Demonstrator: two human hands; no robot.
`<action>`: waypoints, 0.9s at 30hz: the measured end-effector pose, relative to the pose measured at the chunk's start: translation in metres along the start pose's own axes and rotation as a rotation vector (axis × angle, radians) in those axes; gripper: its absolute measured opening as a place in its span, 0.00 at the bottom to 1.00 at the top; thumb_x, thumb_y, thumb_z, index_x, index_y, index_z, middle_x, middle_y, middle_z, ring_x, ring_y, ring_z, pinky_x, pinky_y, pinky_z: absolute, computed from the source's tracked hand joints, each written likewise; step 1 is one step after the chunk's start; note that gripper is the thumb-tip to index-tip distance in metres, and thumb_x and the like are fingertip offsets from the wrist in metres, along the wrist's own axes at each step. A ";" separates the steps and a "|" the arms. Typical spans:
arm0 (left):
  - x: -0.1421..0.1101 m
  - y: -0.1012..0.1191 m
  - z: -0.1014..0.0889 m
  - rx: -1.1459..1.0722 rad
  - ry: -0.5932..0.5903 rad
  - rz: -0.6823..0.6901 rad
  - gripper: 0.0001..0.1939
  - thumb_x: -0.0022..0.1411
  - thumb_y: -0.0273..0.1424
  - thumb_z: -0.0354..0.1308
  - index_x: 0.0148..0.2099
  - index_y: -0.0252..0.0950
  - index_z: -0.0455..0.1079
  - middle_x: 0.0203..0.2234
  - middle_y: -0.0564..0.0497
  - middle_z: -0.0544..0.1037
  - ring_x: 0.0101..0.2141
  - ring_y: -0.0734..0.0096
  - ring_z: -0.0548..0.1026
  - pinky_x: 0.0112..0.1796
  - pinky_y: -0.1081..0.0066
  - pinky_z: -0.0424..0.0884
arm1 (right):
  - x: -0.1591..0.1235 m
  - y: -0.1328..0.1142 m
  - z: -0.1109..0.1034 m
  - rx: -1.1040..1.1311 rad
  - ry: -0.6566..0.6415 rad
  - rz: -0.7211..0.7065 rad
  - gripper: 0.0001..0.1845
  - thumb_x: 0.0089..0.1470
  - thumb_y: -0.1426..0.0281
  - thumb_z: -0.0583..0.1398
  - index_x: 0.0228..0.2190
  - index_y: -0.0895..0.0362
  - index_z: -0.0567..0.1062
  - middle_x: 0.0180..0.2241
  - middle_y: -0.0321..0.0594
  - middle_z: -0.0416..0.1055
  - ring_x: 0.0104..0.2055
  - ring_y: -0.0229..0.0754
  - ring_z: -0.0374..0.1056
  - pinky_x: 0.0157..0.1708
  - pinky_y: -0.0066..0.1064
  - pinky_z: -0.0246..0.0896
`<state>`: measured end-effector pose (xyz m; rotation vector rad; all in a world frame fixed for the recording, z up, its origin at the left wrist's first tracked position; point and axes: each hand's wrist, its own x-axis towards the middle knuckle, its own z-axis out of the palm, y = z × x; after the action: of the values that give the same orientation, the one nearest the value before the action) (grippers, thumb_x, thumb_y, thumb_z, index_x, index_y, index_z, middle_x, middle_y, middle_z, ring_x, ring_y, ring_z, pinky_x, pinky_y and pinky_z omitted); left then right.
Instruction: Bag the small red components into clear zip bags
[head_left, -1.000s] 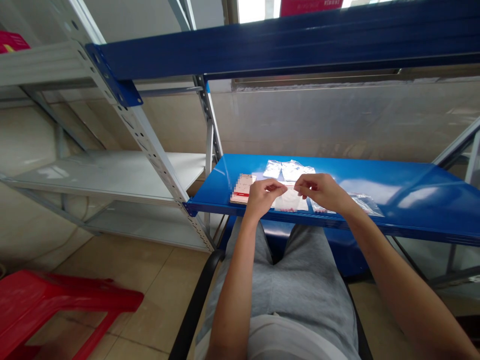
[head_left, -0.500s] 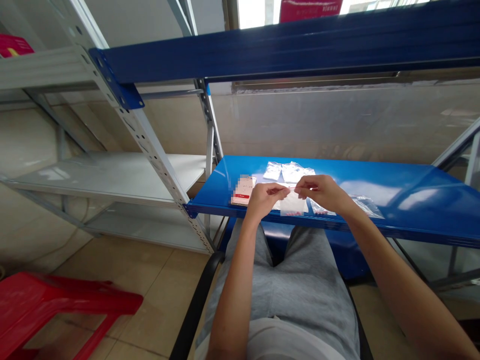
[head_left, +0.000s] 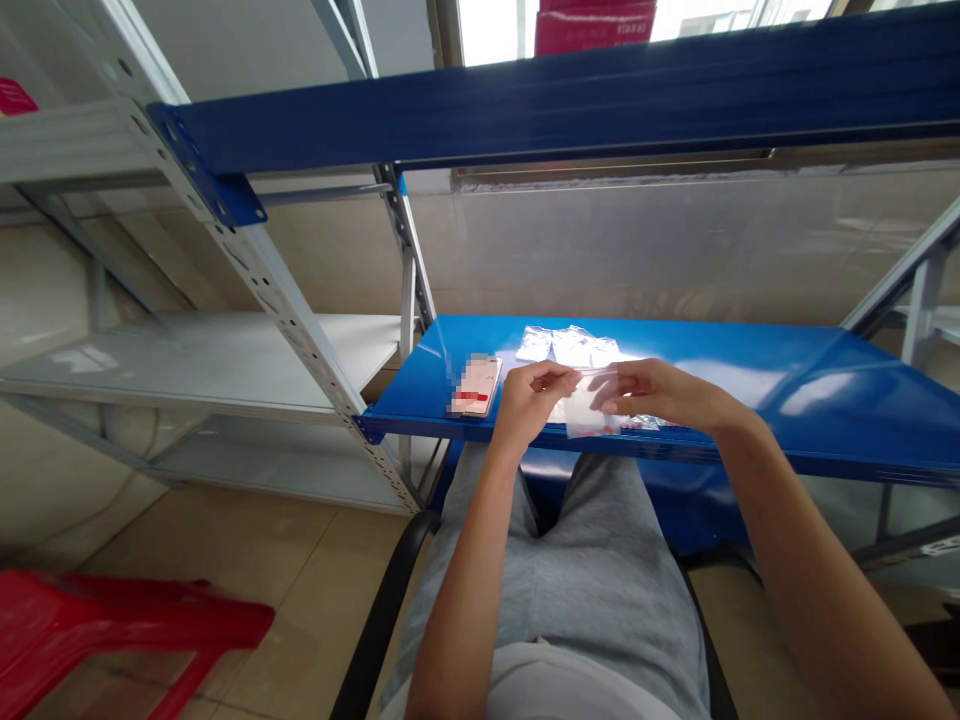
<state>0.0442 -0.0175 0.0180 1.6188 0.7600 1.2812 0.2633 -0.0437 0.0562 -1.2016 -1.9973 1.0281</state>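
Two narrow fingertip pinches, seen from left to right: we find a blurred red-striped card [head_left: 475, 386] on the blue steel shelf [head_left: 780, 420], then our left hand [head_left: 529, 403] and right hand [head_left: 660, 392] gripping opposite edges of a clear plastic bag [head_left: 589, 405], held flat and taut just above the shelf's front edge.

Left hand [head_left: 529, 405] and right hand [head_left: 660, 392] pinch the top edge of a small clear plastic bag [head_left: 592, 402], held over a blue steel shelf [head_left: 810, 440]. Pile of clear bags [head_left: 566, 345] at 12 o'clock; pixelated card [head_left: 476, 385], red stripe, at 10 o'clock. Red plastic stool [head_left: 112, 620] at 8 o'clock.
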 end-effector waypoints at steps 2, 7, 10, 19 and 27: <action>-0.001 0.001 0.010 -0.040 0.022 -0.029 0.15 0.63 0.43 0.64 0.41 0.36 0.79 0.32 0.48 0.82 0.32 0.68 0.79 0.35 0.71 0.72 | -0.006 0.003 -0.005 0.027 -0.029 0.010 0.18 0.51 0.55 0.68 0.37 0.55 0.81 0.31 0.41 0.80 0.31 0.43 0.73 0.29 0.32 0.66; 0.011 -0.003 0.050 -0.090 -0.078 -0.123 0.16 0.63 0.41 0.65 0.47 0.36 0.79 0.43 0.45 0.82 0.36 0.67 0.82 0.35 0.72 0.72 | -0.026 0.018 -0.035 0.022 0.088 0.083 0.14 0.52 0.60 0.67 0.36 0.57 0.80 0.29 0.42 0.80 0.29 0.42 0.72 0.29 0.31 0.65; 0.034 -0.013 0.083 -0.134 -0.139 -0.176 0.10 0.60 0.33 0.67 0.43 0.34 0.78 0.37 0.46 0.82 0.32 0.68 0.82 0.33 0.73 0.72 | -0.048 0.034 -0.065 -0.022 0.179 0.185 0.16 0.50 0.61 0.68 0.39 0.56 0.80 0.28 0.41 0.80 0.27 0.41 0.71 0.26 0.30 0.64; 0.108 -0.075 0.218 0.032 -0.412 -0.318 0.05 0.61 0.25 0.65 0.40 0.30 0.74 0.29 0.47 0.81 0.27 0.75 0.79 0.32 0.75 0.72 | -0.109 0.118 -0.128 -0.005 0.624 0.586 0.06 0.45 0.70 0.69 0.29 0.58 0.80 0.28 0.46 0.78 0.28 0.42 0.72 0.25 0.29 0.62; 0.124 -0.105 0.266 0.422 -0.375 -0.238 0.17 0.53 0.28 0.70 0.46 0.35 0.73 0.35 0.48 0.81 0.40 0.65 0.80 0.44 0.68 0.73 | -0.116 0.172 -0.137 -0.019 0.786 0.894 0.06 0.47 0.77 0.66 0.32 0.62 0.80 0.23 0.44 0.76 0.27 0.43 0.74 0.25 0.28 0.66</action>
<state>0.3405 0.0597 -0.0417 1.9590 0.9914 0.6453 0.4977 -0.0548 -0.0271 -2.1583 -0.8433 0.6955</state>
